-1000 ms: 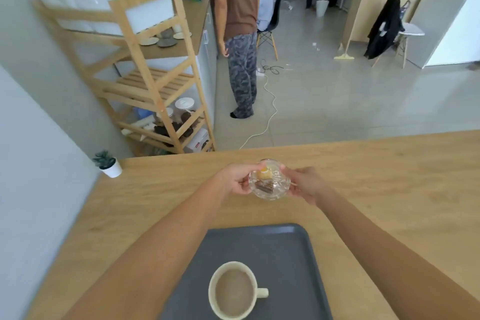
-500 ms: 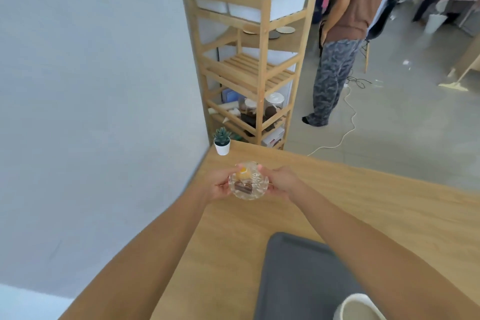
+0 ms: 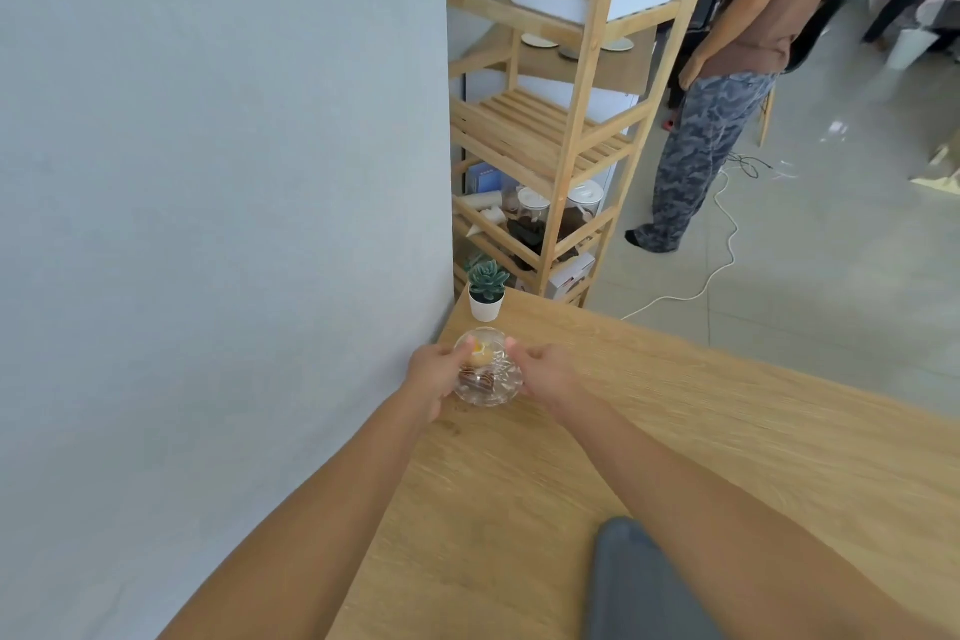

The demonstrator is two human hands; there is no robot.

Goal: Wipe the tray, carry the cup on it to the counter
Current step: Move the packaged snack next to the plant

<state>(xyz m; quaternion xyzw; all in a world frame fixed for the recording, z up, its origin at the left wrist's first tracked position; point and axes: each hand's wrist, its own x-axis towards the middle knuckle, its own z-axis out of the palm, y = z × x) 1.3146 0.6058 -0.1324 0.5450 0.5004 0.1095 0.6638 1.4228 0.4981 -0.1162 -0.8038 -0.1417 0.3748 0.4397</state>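
Since half a second ago our view swung left: cup gone from frame, only the gray tray (image 3: 631, 587) corner shows bottom center. Our left hand (image 3: 435, 374) and right hand (image 3: 545, 372) pinch the glass dish (image 3: 488, 374) by its sides, low over the wooden counter (image 3: 727, 442), nearer the potted succulent (image 3: 487, 290) and wall.

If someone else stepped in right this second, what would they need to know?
Left hand and right hand: both grip a small glass dish of sweets at the wooden counter's far corner, beside the potted plant.
Grey tray: only a corner shows, near edge of the counter.
Cup: out of view.
Done: cannot tell any wiping.
Left: release the dish, wipe the tray, carry the cup.
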